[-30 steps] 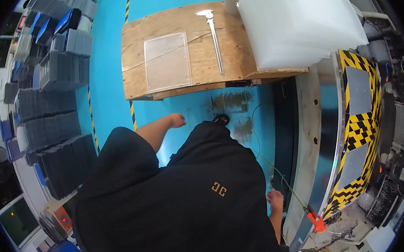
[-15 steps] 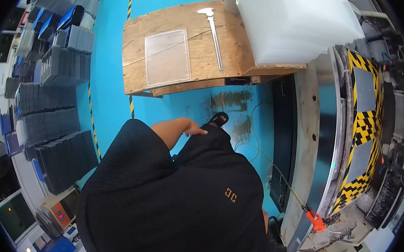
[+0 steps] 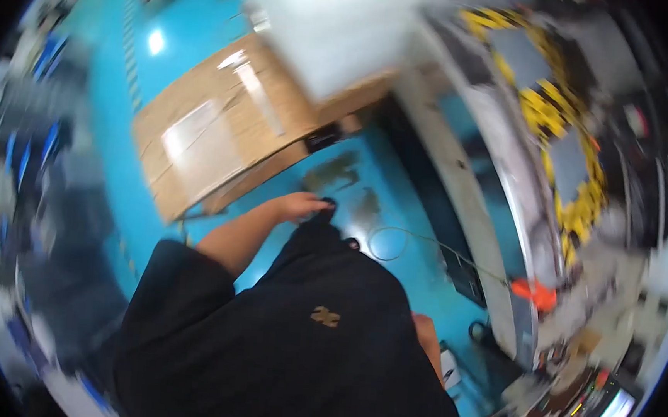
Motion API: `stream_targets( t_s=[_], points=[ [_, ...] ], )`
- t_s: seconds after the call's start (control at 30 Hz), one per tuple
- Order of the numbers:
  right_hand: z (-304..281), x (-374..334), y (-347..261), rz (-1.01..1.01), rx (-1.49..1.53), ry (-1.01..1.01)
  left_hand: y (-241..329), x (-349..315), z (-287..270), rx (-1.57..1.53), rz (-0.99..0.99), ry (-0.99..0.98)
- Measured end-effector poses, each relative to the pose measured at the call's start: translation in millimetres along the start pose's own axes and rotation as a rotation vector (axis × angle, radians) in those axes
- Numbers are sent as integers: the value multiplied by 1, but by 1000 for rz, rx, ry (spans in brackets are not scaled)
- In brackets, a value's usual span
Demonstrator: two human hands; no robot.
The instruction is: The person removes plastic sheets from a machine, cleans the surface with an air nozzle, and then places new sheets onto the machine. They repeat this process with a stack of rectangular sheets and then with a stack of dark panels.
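My left hand hangs in front of my dark clothing, its fingers loosely stretched toward the right and open, somewhat blurred. Nothing shows in it. Beyond it stands a wooden table. On the tabletop lie a clear rectangular plastic sheet and a silver caliper. On the right side of my body a bare patch of my right arm shows past the black shirt, but the hand itself does not show.
A large whitish translucent stack rests at the table's right end. To the right runs a machine with yellow-black striped panels. An orange air gun on a hose sits at its edge. Blurred stacks of dark sheets line the left.
My view has swung, so the table and stack now appear further left and tilted. My left forearm reaches further forward. A lit screen has come into view at the lower right.
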State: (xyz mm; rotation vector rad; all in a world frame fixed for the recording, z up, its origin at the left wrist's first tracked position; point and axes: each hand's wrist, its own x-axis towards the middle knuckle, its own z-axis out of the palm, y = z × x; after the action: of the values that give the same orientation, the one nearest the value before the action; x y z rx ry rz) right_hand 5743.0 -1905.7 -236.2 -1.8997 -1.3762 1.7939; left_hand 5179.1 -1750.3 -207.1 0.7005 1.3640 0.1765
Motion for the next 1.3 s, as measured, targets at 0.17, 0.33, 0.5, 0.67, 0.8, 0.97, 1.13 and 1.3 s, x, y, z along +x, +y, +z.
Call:
stream_targets(
  t_s=[0.17,0.33,0.5,0.67,0.8,0.97,1.13,1.3],
  points=[
    [0,36,-43,385,88,171,-71,17,-37,179,79,248],
    [12,14,-10,403,191,279,-118,11,-45,454,-195,77],
    [28,-4,16,515,93,164,-140,11,-53,570,-195,47],
    [28,-5,19,594,150,218,-85,15,-37,374,-178,181],
    [17,26,22,366,-202,214,-50,-1,-16,206,-58,228],
    [8,75,50,-128,-728,142,-86,-36,29,210,65,275],
    [19,107,-32,52,-673,100,-193,-92,36,232,-15,235],
    [66,126,-88,132,-290,95,-319,-154,25,58,-119,362]
  ],
)
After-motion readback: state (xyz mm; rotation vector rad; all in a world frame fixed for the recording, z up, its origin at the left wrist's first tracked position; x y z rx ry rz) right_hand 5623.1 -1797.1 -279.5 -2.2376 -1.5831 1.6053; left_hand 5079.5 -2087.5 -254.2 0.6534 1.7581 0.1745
